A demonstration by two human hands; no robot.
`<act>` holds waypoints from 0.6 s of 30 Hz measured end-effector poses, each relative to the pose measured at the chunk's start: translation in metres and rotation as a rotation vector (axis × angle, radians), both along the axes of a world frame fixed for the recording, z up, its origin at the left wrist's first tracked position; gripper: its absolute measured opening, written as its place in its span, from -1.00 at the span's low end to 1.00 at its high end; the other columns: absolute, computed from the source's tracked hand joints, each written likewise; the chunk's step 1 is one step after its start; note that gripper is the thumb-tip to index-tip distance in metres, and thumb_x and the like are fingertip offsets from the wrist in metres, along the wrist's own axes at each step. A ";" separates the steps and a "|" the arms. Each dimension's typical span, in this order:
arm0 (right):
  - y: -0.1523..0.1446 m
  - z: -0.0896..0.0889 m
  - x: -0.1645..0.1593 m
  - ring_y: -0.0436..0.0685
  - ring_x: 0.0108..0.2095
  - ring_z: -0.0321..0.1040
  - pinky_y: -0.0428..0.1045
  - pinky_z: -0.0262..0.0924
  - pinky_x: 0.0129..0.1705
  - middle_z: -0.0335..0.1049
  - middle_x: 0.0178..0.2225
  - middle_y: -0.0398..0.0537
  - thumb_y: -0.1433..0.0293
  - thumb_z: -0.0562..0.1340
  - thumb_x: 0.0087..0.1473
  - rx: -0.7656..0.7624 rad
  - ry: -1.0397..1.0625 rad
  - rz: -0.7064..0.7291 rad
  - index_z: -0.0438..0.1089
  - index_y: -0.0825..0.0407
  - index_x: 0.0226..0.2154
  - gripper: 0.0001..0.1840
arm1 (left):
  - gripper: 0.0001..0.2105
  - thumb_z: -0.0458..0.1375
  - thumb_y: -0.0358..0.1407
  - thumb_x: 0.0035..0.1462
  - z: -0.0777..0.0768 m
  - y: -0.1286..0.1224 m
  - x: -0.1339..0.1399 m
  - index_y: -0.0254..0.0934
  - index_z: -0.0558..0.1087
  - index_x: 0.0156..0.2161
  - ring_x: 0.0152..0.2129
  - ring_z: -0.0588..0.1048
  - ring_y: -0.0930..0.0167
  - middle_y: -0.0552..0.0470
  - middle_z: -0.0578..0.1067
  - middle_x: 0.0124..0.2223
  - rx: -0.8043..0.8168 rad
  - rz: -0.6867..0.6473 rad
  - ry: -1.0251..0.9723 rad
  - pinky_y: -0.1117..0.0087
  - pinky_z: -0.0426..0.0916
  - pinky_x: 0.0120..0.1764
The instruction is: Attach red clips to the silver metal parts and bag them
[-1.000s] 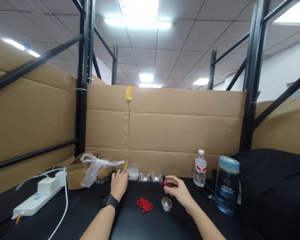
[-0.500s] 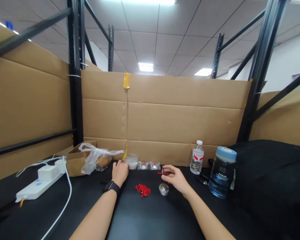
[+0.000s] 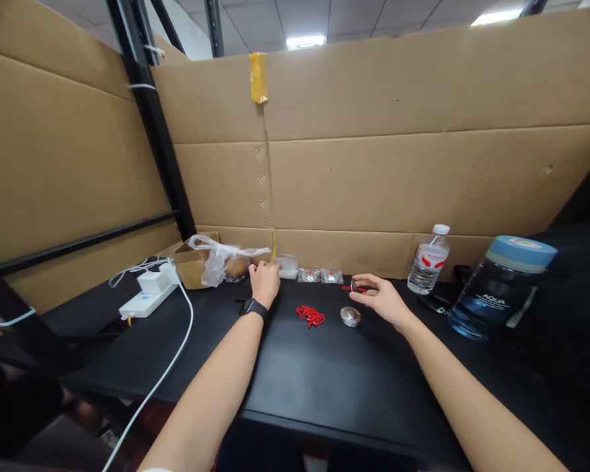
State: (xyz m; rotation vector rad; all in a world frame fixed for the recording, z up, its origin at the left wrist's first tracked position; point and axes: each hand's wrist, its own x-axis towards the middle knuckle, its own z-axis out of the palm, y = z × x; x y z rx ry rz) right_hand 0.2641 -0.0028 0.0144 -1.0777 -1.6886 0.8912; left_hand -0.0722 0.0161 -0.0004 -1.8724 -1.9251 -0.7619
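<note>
My right hand [image 3: 381, 298] pinches a small shiny piece [image 3: 353, 286] between thumb and fingers; a red cord shows beside it, just above the table. In front of that hand stands a round silver metal piece [image 3: 351, 316]. Farther left on the black table, my left hand [image 3: 265, 283] has its fingers curled at the edge of a stack of clear plastic bags [image 3: 288, 266]. The fingertips are partly hidden, so what they grip is unclear. Between the hands lie a pile of red cords [image 3: 311, 316] and two clear packets, a left one [image 3: 309, 275] and a right one [image 3: 332, 276].
A tied plastic bag [image 3: 221, 259] and an open carton [image 3: 191, 265] sit at the back left, near a white power strip [image 3: 145, 301] with a trailing cable. On the right are a water bottle [image 3: 427, 261] and a large blue-lidded bottle [image 3: 494, 292]. Cardboard walls [image 3: 344, 177] enclose the table.
The view has tipped downward and turned, bringing the table's front edge into sight. Both hands keep their places among the objects, the right still pinching the small shiny piece.
</note>
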 end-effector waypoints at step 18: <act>-0.001 0.012 0.015 0.12 -0.23 0.49 0.03 0.38 -0.07 0.57 -0.21 0.01 0.31 0.46 -0.15 0.167 -0.201 -0.051 0.49 0.05 -0.11 -0.52 | -0.78 0.02 -0.27 0.38 0.017 -0.067 0.115 -0.17 0.53 -0.10 -0.20 0.53 0.38 -0.01 0.59 -0.15 0.007 -0.766 0.041 0.30 0.22 -0.10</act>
